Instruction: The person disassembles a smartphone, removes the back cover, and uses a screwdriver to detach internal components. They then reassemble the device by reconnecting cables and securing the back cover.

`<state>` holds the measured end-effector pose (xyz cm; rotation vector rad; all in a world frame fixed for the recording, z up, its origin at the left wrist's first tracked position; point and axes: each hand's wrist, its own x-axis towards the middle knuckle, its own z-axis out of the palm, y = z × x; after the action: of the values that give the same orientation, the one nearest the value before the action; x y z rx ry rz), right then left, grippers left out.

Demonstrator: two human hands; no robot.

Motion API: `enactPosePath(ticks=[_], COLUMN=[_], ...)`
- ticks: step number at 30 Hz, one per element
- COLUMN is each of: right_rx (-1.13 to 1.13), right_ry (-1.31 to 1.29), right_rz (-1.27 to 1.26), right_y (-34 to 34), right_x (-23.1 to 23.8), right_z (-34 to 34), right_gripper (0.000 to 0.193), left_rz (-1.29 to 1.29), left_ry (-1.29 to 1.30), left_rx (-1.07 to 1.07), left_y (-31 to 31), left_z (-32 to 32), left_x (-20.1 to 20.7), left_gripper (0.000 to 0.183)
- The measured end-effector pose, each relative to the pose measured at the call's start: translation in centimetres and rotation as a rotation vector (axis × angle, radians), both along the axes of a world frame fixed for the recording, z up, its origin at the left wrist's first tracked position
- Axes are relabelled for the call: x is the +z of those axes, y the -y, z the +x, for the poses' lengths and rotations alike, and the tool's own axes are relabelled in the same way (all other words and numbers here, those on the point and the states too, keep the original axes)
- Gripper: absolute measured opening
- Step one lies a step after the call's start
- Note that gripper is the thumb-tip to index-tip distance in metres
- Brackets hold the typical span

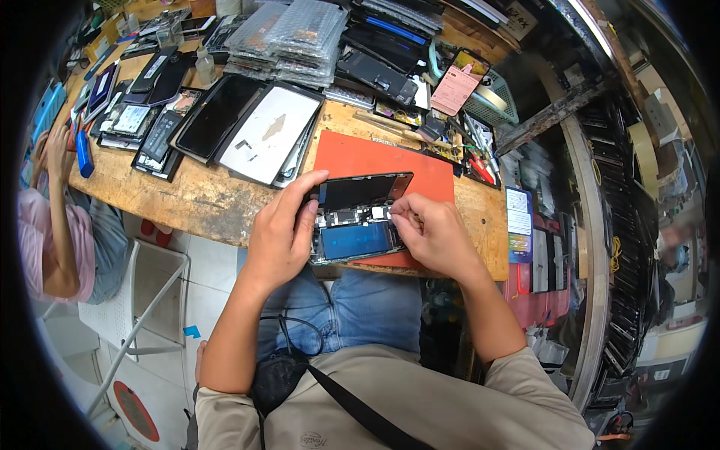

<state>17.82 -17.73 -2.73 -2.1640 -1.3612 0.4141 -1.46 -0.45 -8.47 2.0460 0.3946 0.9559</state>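
An opened smartphone (352, 238) is held over the near edge of the workbench, its circuit board and a blue-tinted battery exposed. Its dark screen panel (360, 192) is lifted along the far side and leans up from the body. My left hand (283, 229) grips the phone's left side, thumb and fingers around body and panel. At the phone's right end, the fingers of my right hand (435, 231) are pinched together over the board's edge; whatever they hold is too small or hidden to make out. Beneath lies an orange-red mat (382, 156).
Left of the mat lie a white-backed panel (268, 133), a black screen (220, 116) and several phones. Bubble-wrapped packs (304, 34) are stacked at the back. A tool tray (480, 154) stands at the right. A seated person (64, 240) works at the far left.
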Motion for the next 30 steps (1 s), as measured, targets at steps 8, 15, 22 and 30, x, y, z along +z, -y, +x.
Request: enactPosePath(ticks=[8,15,22,30], right_rx=[0.368,0.498,0.507,0.484], right_ry=[0.599,0.806,0.876,0.866], right_rz=[0.138,0.157,0.251,0.231], right_y=[-1.0,-2.5,-2.5,-2.5], right_x=[-0.1,-1.6,-2.6,-2.7], right_z=[-1.1,-0.4,-0.1,-0.5], right_gripper=[0.009,0.008,0.009,0.009], left_rz=[-0.035,-0.042,-0.041,-0.026], left_ry=[-0.009,-0.003,-0.007,0.024], left_rx=[-0.004,-0.006,-0.001,0.001], left_y=[0.0,-0.1,0.0,-0.3], left_z=[0.0,-0.1,0.1,0.1], left_x=[0.2,0.1,0.3,0.2], left_gripper=[0.040,0.041,0.041,0.041])
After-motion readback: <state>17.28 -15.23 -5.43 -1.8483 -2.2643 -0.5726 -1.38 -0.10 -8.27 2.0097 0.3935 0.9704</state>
